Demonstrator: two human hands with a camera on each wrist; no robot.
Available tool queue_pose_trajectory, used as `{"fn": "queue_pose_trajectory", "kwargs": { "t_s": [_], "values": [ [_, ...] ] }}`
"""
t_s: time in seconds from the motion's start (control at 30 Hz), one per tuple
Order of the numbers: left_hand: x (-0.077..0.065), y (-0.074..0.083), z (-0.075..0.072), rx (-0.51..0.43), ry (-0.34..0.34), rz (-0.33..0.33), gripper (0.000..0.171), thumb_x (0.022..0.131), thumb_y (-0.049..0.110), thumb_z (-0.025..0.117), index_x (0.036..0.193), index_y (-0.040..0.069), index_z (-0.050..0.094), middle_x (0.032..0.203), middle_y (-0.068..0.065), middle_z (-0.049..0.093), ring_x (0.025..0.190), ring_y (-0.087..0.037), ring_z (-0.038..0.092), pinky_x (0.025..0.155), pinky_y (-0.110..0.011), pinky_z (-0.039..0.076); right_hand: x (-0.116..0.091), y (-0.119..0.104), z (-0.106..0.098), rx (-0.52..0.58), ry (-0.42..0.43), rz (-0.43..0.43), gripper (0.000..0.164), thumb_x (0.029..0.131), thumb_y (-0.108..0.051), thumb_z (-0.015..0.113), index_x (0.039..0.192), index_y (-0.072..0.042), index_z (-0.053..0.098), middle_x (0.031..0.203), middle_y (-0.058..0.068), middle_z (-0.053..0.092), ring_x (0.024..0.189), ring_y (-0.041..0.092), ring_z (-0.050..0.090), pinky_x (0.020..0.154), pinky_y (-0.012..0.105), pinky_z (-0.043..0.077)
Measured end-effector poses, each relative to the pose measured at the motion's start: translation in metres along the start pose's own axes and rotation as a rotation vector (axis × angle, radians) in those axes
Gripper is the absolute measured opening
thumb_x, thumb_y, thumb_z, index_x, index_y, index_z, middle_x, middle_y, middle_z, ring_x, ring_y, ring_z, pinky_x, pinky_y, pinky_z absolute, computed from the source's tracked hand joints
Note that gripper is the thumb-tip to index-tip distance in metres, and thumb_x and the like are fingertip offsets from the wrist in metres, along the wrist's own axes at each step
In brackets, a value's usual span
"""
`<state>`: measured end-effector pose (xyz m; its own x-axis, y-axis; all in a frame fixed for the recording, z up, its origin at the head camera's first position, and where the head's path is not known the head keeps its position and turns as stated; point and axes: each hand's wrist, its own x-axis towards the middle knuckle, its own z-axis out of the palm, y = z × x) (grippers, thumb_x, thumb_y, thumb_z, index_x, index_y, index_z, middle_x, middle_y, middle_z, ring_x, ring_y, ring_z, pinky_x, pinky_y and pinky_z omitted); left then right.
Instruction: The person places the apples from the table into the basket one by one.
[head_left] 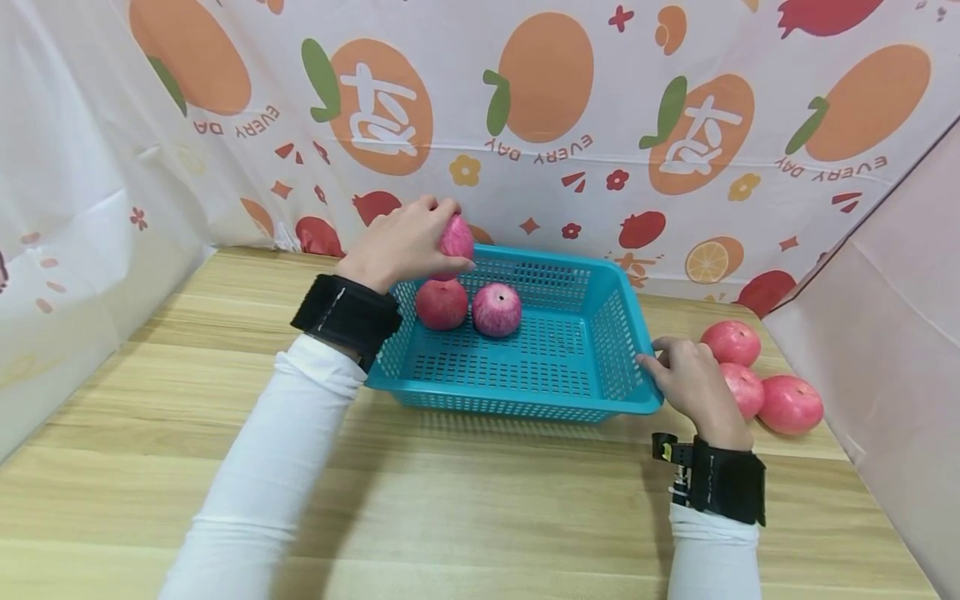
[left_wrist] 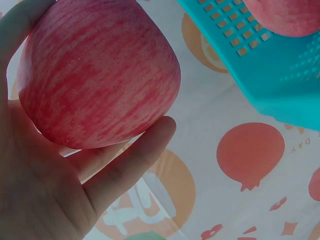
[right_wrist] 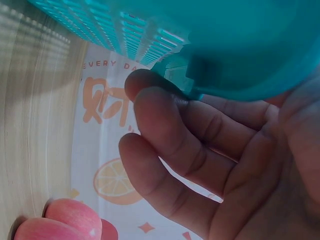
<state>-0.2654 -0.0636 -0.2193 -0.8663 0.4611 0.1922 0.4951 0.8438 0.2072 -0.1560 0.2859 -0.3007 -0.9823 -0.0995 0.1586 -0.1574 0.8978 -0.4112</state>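
My left hand point(head_left: 408, 242) grips a pink streaked apple point(head_left: 456, 240) over the back left corner of a teal plastic basket point(head_left: 633, 312). Up close in the left wrist view, the fingers curl round the side of this apple point(left_wrist: 102, 75). Inside the basket, toward its left end, sit a plain red apple point(head_left: 441, 305) and a streaked purplish-pink apple point(head_left: 497, 311), side by side. At the basket's right end, my right hand point(head_left: 693, 383) holds the rim, thumb on top. The right wrist view has its fingers point(right_wrist: 165, 125) bent under the rim's edge.
Three pink apples lie close to the right of my right hand, the nearest-edge apple point(head_left: 791, 405) and the rear apple point(head_left: 731, 342) among them. A fruit-printed cloth point(head_left: 480, 200) hangs behind the wooden table point(head_left: 480, 508), with pale cloth walls at both sides.
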Motion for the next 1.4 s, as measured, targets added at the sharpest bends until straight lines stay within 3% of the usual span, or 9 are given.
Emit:
{"fn": "queue_pose_trajectory", "kwargs": {
  "t_s": [0.73,1.17,1.4],
  "values": [
    [0.014,0.021,0.008,0.038,0.005,0.072,0.071,0.074,0.053,0.065,0.126,0.010,0.040,0.113,-0.013,0.047,0.093,-0.026,0.048,0.079,-0.047,0.048,0.002,0.001,0.001,0.007,0.003,-0.006,0.037,0.087,-0.016,0.059,0.109,0.013,0.054,0.081,0.022,0.064,0.066,0.025,0.061,0.063,0.045,0.055],
    [0.025,0.039,0.019,0.036,-0.001,0.103,0.070,0.074,0.054,0.065,0.125,0.013,0.040,0.110,-0.013,0.046,0.090,-0.023,0.046,0.072,-0.044,0.051,0.001,0.001,0.001,0.012,-0.002,0.021,0.037,0.086,-0.015,0.060,0.110,0.012,0.053,0.081,0.022,0.064,0.066,0.024,0.061,0.063,0.045,0.055],
    [0.029,0.049,0.021,0.046,-0.012,0.108,0.072,0.073,0.054,0.065,0.129,0.016,0.040,0.107,-0.012,0.042,0.092,-0.023,0.043,0.070,-0.043,0.051,0.003,0.001,0.000,0.002,0.014,-0.005,0.036,0.086,-0.016,0.060,0.108,0.012,0.055,0.080,0.022,0.064,0.065,0.024,0.061,0.062,0.045,0.055]
  ]
}}
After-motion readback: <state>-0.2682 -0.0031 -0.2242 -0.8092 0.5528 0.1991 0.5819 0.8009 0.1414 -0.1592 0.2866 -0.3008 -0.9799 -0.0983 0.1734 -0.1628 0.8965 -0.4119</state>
